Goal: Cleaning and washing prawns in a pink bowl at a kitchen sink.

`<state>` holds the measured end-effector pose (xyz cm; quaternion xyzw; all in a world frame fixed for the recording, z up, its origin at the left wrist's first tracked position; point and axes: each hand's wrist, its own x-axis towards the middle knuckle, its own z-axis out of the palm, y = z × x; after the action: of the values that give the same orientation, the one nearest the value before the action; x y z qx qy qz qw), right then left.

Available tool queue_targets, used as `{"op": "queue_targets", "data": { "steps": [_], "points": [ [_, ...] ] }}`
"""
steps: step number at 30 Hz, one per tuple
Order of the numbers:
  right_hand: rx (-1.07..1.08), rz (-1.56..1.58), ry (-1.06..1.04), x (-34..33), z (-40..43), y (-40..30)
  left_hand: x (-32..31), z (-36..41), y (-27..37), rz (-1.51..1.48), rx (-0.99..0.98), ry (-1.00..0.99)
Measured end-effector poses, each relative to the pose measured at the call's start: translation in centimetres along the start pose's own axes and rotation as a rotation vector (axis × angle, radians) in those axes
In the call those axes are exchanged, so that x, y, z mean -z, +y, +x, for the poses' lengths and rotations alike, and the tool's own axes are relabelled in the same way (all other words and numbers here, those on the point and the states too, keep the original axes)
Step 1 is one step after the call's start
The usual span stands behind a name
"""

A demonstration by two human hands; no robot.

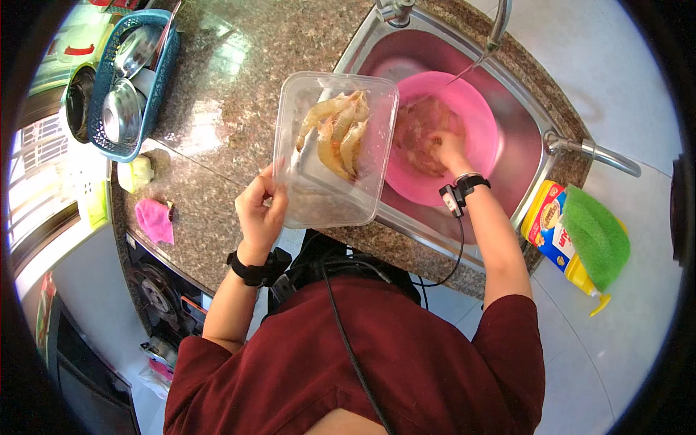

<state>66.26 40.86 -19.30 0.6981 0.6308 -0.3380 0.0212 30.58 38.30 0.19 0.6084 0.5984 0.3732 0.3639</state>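
My left hand (262, 204) grips the near left side of a clear plastic container (326, 212), held level beside the sink and partly over its edge. Several raw shrimp (340, 133) lie inside it. My right hand (450, 151) reaches into a pink plastic basin (486, 128), fingers down among more shrimp (421, 130) in cloudy water. Those fingertips are partly hidden, so their hold is unclear. A thin stream of water (470, 68) runs from the curved tap (499, 27) into the basin, which stands in a stainless steel sink (524, 130).
A blue plastic basket (168, 70) with metal bowls (120, 111) stands at the far left of the granite counter (239, 98). A pink cloth (155, 220) lies near the gas stove (155, 288). Right of the sink are a metal spout (609, 155), a yellow-capped bottle (549, 217) and a green scouring cloth (595, 236).
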Motion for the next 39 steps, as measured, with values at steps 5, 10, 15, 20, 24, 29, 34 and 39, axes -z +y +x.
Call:
{"op": "queue_targets", "data": {
  "steps": [5,10,15,20,24,29,34,39],
  "points": [
    [-0.26,0.854,0.057,2.3,-0.9,-1.3,0.1,-0.2,-0.5,-0.012,0.034,0.005],
    [-0.001,-0.007,0.37,-0.4,0.0,2.2,-0.3,0.1,0.0,-0.047,0.068,-0.029],
    [-0.035,-0.363,0.112,0.4,0.1,-1.6,-0.3,-0.3,-0.8,-0.105,0.079,-0.023],
    [-0.105,-0.303,-0.147,1.8,-0.2,-2.5,-0.2,-0.3,-0.4,-0.07,0.084,-0.091],
    [-0.189,0.024,-0.185,6.2,-2.3,-4.4,-0.3,-0.5,-0.6,-0.105,0.094,-0.052],
    [-0.245,-0.211,-0.06,10.0,-5.2,-7.0,-0.8,-0.2,-0.1,-0.058,0.092,-0.032],
    [-0.053,0.155,0.211,13.8,-8.9,-12.8,-1.4,0.0,0.6,-0.024,0.04,-0.041],
    [0.265,0.492,-0.083,12.5,-9.2,-18.5,-1.6,0.0,1.0,-0.005,0.06,-0.04]
  ]
}}
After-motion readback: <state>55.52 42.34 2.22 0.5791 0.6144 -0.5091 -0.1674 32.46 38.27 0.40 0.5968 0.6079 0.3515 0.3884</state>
